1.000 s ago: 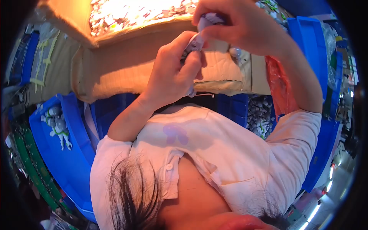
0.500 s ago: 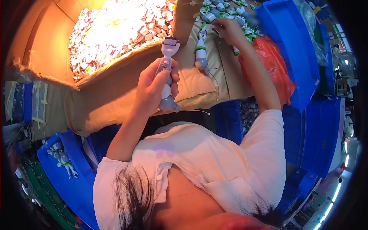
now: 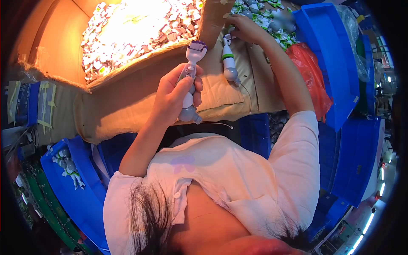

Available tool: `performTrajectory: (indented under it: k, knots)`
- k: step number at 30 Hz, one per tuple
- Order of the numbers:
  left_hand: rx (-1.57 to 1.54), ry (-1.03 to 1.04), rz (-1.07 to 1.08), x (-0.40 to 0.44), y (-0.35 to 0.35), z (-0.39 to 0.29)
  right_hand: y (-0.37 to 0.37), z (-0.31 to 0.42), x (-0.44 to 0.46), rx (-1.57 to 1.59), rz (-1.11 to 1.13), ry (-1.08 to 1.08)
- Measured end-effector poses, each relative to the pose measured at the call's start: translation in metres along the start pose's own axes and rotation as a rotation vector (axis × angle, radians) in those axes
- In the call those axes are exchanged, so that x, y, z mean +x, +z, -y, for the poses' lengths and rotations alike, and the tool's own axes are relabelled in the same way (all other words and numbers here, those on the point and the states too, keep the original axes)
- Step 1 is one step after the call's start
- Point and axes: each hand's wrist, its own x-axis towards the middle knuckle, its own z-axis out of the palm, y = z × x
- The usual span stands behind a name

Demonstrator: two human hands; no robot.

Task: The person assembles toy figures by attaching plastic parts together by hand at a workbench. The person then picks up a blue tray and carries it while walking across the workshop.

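My left hand [image 3: 176, 93] is closed around a toy arm [image 3: 187, 111], white and grey with a purple-toothed flared end pointing up. Small holes show on its upper face, and a thin wire trails near its lower end. My right hand [image 3: 246, 29] reaches to the box's corner, its fingers bent and pinched; what lies between them is hidden. Just below that hand, a second toy arm [image 3: 228, 59], white and grey with a green band, lies on the cardboard [image 3: 216, 95], with a wire running from its grey end.
A cardboard box [image 3: 140, 63] full of small white and purple parts stands at the upper left under bright light. Behind my right hand is a pile of grey, white and green parts [image 3: 272, 25]. A red plastic bag [image 3: 312, 76] and blue bins [image 3: 327, 55] are at the right; another blue bin [image 3: 85, 204] sits lower left.
My right hand has moved left, from the parts pile to beside the box's corner above the lying toy arm. My left hand keeps its hold; the whole view has shifted slightly.
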Motion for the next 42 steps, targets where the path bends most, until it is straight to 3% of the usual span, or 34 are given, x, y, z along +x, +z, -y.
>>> performTrajectory:
  k: [3,6,8,10,15,18,22,24,25,27,28,30,34,36,37,39,42]
  knots:
    - [-0.016,0.009,-0.001,-0.001,-0.002,-0.001,-0.016,-0.002,0.0,0.058,0.136,0.11]
    - [-0.047,0.048,-0.017,-0.003,-0.004,-0.003,-0.024,-0.002,-0.017,0.148,-0.097,0.191]
    - [-0.065,0.122,0.004,-0.003,-0.006,-0.003,-0.034,0.028,-0.035,0.558,-0.184,0.274]
    - [-0.067,0.164,0.001,-0.003,-0.005,-0.003,-0.06,0.088,-0.052,0.948,-0.091,0.419]
    - [-0.043,0.286,0.01,-0.006,0.0,-0.006,-0.045,0.197,-0.068,1.422,-0.098,0.426]
    - [-0.059,0.378,-0.055,-0.012,-0.006,-0.012,-0.043,0.221,-0.066,1.467,-0.119,0.341]
    - [-0.089,0.387,-0.066,-0.021,-0.016,-0.017,-0.046,0.229,-0.065,1.203,-0.058,0.304]
    - [-0.104,0.391,-0.056,-0.022,-0.02,-0.018,-0.04,0.223,-0.058,0.84,-0.149,-0.039]
    - [-0.13,0.389,-0.043,-0.023,-0.021,-0.019,-0.038,0.225,-0.055,0.835,-0.143,-0.041]
    - [-0.164,0.387,-0.031,-0.024,-0.024,-0.019,-0.033,0.232,-0.051,1.239,-0.134,0.047]
    - [-0.166,0.384,-0.016,-0.024,-0.026,-0.02,-0.034,0.232,-0.05,1.236,-0.13,0.048]
    - [-0.169,0.383,-0.002,-0.025,-0.027,-0.022,-0.036,0.229,-0.048,1.405,0.012,0.105]
    - [-0.173,0.334,-0.013,-0.026,-0.026,-0.027,-0.044,0.228,-0.046,1.263,-0.056,0.049]
    - [-0.179,0.33,-0.02,-0.028,-0.024,-0.028,-0.059,0.232,-0.045,0.755,-0.246,-0.176]
    - [-0.185,0.328,-0.045,-0.028,-0.022,-0.026,-0.063,0.236,-0.043,0.753,-0.245,-0.176]
    - [-0.19,0.323,-0.068,-0.029,-0.017,-0.025,-0.066,0.246,-0.038,0.447,-0.374,-0.427]
    - [0.006,0.431,-0.109,-0.033,-0.012,-0.028,-0.061,0.254,-0.032,0.304,-0.42,-0.47]
